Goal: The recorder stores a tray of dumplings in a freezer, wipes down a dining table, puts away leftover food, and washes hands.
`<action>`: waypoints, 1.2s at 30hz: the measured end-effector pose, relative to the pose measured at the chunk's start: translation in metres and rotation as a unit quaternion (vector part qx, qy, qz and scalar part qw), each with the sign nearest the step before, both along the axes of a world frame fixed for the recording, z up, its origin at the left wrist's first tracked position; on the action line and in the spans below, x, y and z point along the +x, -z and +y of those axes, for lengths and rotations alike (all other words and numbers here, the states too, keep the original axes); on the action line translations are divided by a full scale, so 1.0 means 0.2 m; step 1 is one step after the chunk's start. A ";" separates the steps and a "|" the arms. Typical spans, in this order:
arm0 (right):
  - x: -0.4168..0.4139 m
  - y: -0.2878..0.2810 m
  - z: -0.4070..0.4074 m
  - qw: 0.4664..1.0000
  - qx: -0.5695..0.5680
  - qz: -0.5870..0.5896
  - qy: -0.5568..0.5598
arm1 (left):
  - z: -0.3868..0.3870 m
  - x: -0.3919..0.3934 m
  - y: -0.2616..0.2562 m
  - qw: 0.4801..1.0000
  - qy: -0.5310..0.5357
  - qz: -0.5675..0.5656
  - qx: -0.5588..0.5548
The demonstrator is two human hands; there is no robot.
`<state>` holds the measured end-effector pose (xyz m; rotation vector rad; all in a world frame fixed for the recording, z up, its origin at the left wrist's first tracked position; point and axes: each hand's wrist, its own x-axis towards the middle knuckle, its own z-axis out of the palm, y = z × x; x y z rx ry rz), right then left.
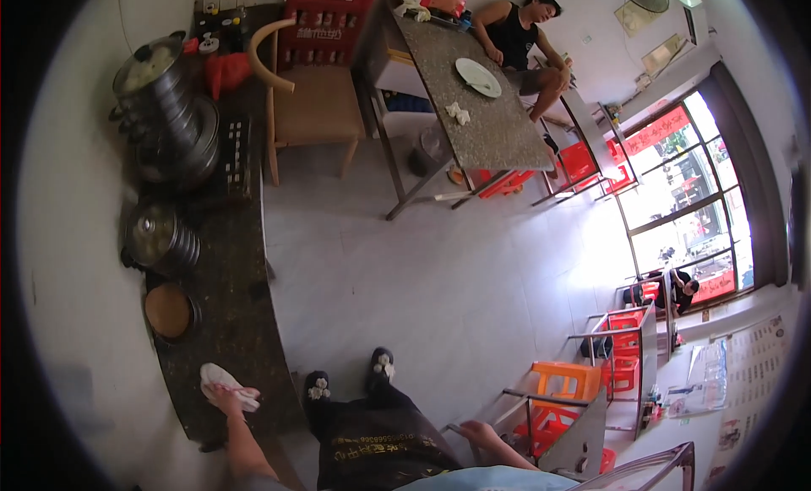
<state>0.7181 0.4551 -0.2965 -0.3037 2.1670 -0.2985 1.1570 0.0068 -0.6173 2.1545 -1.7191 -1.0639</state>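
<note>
My left hand point(229, 400) presses a white cloth point(218, 378) onto the near end of a dark, worn countertop point(244, 326). The cloth is bunched under my palm and fingers. Farther up the counter, a round brown lid or board point(168, 310) tops a low pot. Low on the right, my right hand point(479, 434) is beside my dark apron point(380, 440), which bears writing. Its fingers are curled by a grey bar-like piece point(453, 428); whether they grip it is unclear.
Steamer pots point(158, 117) and a smaller lidded pot point(161, 234) stand along the counter. A wooden chair point(317, 105) is beyond it. A person point(523, 41) sits by a stone-topped table point(437, 67) holding a white plate point(478, 77). Orange and red stools point(567, 380) are at right.
</note>
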 end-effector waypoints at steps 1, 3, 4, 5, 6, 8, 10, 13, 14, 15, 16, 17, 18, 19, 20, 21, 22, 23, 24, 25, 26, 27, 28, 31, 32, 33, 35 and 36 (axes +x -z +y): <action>-0.09 0.02 -0.16 1.000 -0.013 0.007 0.007 | 0.11 -0.22 -0.04 0.976 -0.141 0.168 0.013; -0.23 0.03 -0.51 0.996 -0.069 -0.052 -0.035 | 0.30 -0.30 -0.08 0.932 -0.164 0.324 -0.007; -0.33 0.08 -0.62 0.994 -0.087 -0.045 -0.048 | 0.35 -0.72 -0.28 0.890 -0.208 0.392 0.109; -0.38 0.10 -0.76 0.986 -0.121 -0.076 -0.079 | 0.43 -0.84 -0.40 0.915 -0.128 0.366 0.113; -0.43 0.12 -0.89 0.981 -0.168 -0.083 -0.051 | 0.43 -1.18 -0.70 0.890 -0.099 0.413 0.167; -0.60 0.13 -1.13 0.966 -0.237 -0.099 -0.027 | 0.42 -1.69 -1.19 0.826 0.030 0.482 0.292; -0.69 0.19 -1.29 0.913 -0.397 -0.020 -0.088 | 0.57 -2.04 -1.26 0.868 0.114 0.440 0.200; -1.00 -0.04 -1.47 0.883 -0.356 -0.256 0.167 | 0.55 -2.58 -1.57 0.807 0.219 0.522 0.167; -1.15 -0.13 -1.51 0.865 -0.378 -0.274 0.184 | 0.47 -2.69 -1.67 0.807 0.232 0.516 0.169; -1.29 -0.20 -1.53 0.846 -0.401 -0.289 0.200 | 0.38 -2.80 -1.77 0.784 0.252 0.518 0.230; -1.40 -0.21 -1.57 0.840 -0.422 -0.256 0.227 | 0.31 -2.89 -1.83 0.762 0.263 0.518 0.287; -1.51 -0.21 -1.61 0.831 -0.441 -0.222 0.254 | 0.24 -2.93 -1.85 0.762 0.267 0.515 0.286; -1.63 -0.20 -1.64 0.821 -0.424 -0.231 0.305 | 0.13 -2.97 -1.84 0.783 0.263 0.490 0.278; -1.73 -0.22 -1.68 0.819 -0.426 -0.229 0.309 | 0.03 -2.99 -1.83 0.805 0.254 0.465 0.268; -1.82 -0.23 -1.72 0.794 -0.452 -0.218 0.343 | -0.07 -3.01 -1.81 0.820 0.228 0.474 0.224; -1.93 -0.24 -1.77 0.768 -0.476 -0.206 0.375 | -0.17 -3.03 -1.79 0.833 0.202 0.482 0.179; -2.02 -0.24 -1.83 0.779 -0.492 -0.132 0.367 | -0.29 -3.03 -1.77 0.848 0.142 0.467 0.205; -2.13 -0.23 -1.89 0.785 -0.503 -0.057 0.358 | -0.41 -3.04 -1.74 0.860 0.081 0.448 0.232; -2.26 -0.22 -1.94 0.778 -0.508 -0.004 0.369 | -0.52 -3.05 -1.73 0.857 0.047 0.453 0.241; -2.37 -0.22 -1.97 0.771 -0.508 0.048 0.381 | -0.63 -3.06 -1.70 0.855 0.033 0.455 0.248; -2.46 -0.26 -2.03 0.738 -0.535 0.085 0.402 | -0.75 -3.06 -1.66 0.857 0.025 0.447 0.255; -2.56 -0.30 -2.12 0.702 -0.563 0.124 0.418 | -0.88 -3.08 -1.63 0.859 0.017 0.441 0.259; -2.63 -0.33 -2.19 0.703 -0.555 0.127 0.426 | -1.01 -3.12 -1.64 0.875 0.043 0.412 0.252; -2.82 -0.32 -2.35 0.650 -0.494 0.244 0.523 | -1.39 -3.38 -1.77 0.890 0.102 0.383 0.225; -2.89 -0.23 -2.37 0.701 -0.384 0.381 0.466 | -1.49 -3.52 -1.83 0.889 0.121 0.378 0.229; -2.92 -0.12 -2.41 0.731 -0.257 0.495 0.394 | -1.58 -3.66 -1.88 0.890 0.131 0.370 0.233; -2.91 0.03 -2.54 0.772 -0.169 0.495 0.361 | -1.75 -3.90 -1.95 0.873 0.157 0.399 0.231; -2.89 0.11 -2.60 0.822 -0.099 0.465 0.314 | -1.82 -4.02 -1.96 0.875 0.167 0.390 0.234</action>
